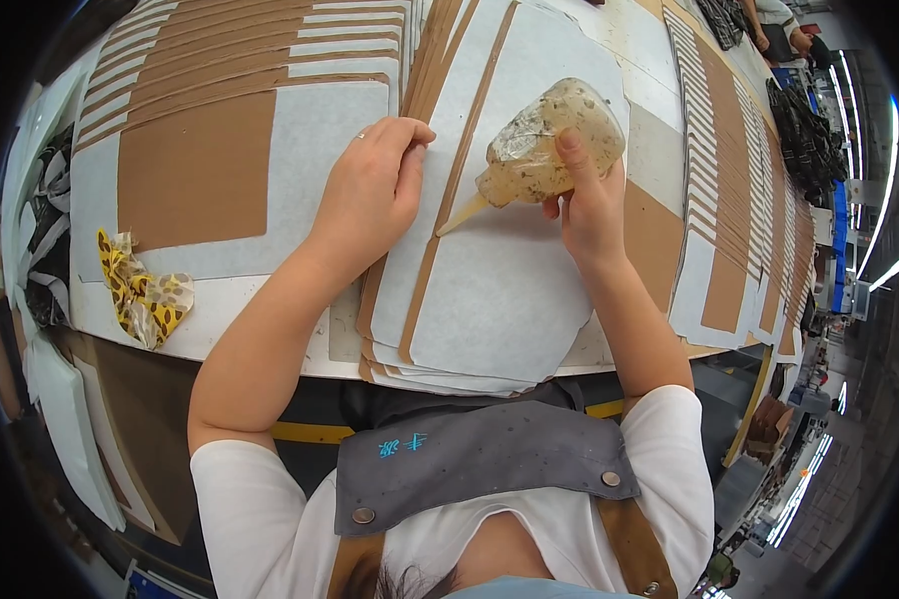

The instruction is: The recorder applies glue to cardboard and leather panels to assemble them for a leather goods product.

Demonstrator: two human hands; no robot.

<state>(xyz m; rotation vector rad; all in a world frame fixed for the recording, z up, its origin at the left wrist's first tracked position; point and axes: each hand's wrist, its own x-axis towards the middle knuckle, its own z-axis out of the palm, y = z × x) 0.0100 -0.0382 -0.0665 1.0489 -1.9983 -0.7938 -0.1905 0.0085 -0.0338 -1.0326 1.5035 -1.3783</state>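
My right hand [593,198] grips a translucent plastic squeeze bottle [528,146], its surface smeared and speckled with residue. The bottle is tilted, and its narrow nozzle [461,216] points down at a brown strip [461,172] between two white-faced panels. Those panels belong to an overlapping stack of sheets [494,299] directly before me. Near the left side of this stack is my left hand [378,176], fingers curled and thumb alongside them. Its fingertips are hidden, so whether it presses on or holds a sheet cannot be seen.
Fanned white sheets with brown panels [195,172] cover the table's left side. A crumpled yellow spotted wrapper [146,292] lies at the front edge [247,299]. More fanned sheets [719,247] lie on the right. Dark bundled material [805,142] and another person's arm [753,26] appear farther off.
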